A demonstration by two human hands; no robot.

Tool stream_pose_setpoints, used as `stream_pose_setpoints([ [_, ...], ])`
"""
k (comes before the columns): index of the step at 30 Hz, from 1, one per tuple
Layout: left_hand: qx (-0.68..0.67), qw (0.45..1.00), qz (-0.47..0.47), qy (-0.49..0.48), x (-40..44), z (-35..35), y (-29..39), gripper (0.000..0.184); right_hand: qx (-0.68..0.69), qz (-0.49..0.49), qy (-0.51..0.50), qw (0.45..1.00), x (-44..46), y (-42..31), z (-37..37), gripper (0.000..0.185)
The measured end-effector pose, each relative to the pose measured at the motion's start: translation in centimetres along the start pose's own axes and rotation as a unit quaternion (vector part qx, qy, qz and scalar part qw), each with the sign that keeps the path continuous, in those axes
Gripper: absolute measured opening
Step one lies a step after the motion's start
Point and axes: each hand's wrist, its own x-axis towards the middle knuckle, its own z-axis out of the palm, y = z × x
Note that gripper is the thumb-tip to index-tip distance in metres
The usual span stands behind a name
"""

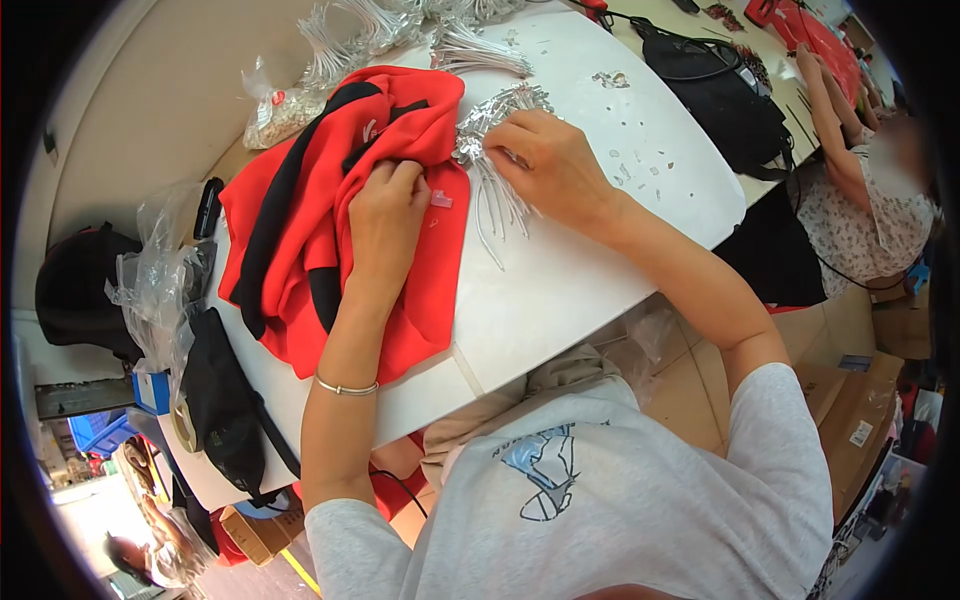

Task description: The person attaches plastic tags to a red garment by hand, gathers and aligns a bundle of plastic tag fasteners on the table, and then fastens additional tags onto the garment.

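Note:
A red garment with black strips [300, 230] lies bunched on the white table. My left hand [385, 220] rests on it with the fingers curled in and closed; whatever they pinch is hidden. Right beside those fingers is a small clear pinkish piece [441, 199] on the red cloth. To the right of the garment lies a bundle of thin white wires [493, 205] with shiny silvery ends [515, 103]. My right hand [550, 165] is closed at this bundle, its thumb and fingertips pinching among the wires near those ends.
More white wire bundles [480, 50] lie along the table's far edge, near a bag of small pale parts [285, 112]. Small scraps [655, 160] dot the white table [570, 270]. A black bag [715, 100] sits at right, near another person [860, 215]. A black pouch [228, 410] lies at left.

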Motion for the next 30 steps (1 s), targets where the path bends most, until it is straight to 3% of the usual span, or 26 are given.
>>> stream_pose_setpoints([
  [2,-0.040,0.999,-0.002,0.024,0.1,-0.7,0.4,0.009,0.038,0.020,0.000,0.999,0.2,-0.1,-0.3,0.008],
  [4,-0.218,0.963,-0.161,-0.001,0.1,-1.8,1.3,0.007,0.058,0.047,0.018,0.997,0.3,-0.1,-0.5,0.007],
  [6,-0.385,0.868,-0.314,-0.021,0.1,-2.5,2.0,0.006,0.077,0.070,0.032,0.994,0.4,-0.2,-0.7,0.007],
  [12,-0.539,0.768,-0.343,-0.049,-0.2,-3.2,1.6,0.013,0.035,0.027,0.045,0.998,1.9,-1.5,-1.9,0.006],
  [16,-0.638,0.680,-0.357,-0.049,-0.5,-2.8,1.8,0.019,0.289,0.233,-0.061,0.926,1.8,-4.4,-2.4,0.006],
  [17,-0.640,0.678,-0.359,-0.047,-0.6,-2.9,1.9,0.019,0.288,0.233,-0.065,0.926,1.6,-4.9,-2.1,0.006],
  [21,-0.671,0.635,-0.382,-0.030,-0.9,-3.2,2.1,0.023,0.447,0.319,-0.055,0.834,1.0,-6.4,-0.4,0.008],
  [27,-0.700,0.623,-0.349,-0.004,-1.5,-2.4,2.0,0.021,0.433,0.322,-0.021,0.842,0.7,-6.8,0.7,0.005],
  [30,-0.693,0.625,-0.360,-0.010,-1.5,-2.4,2.1,0.022,0.332,0.261,-0.040,0.906,0.3,-6.4,0.5,0.006],
])
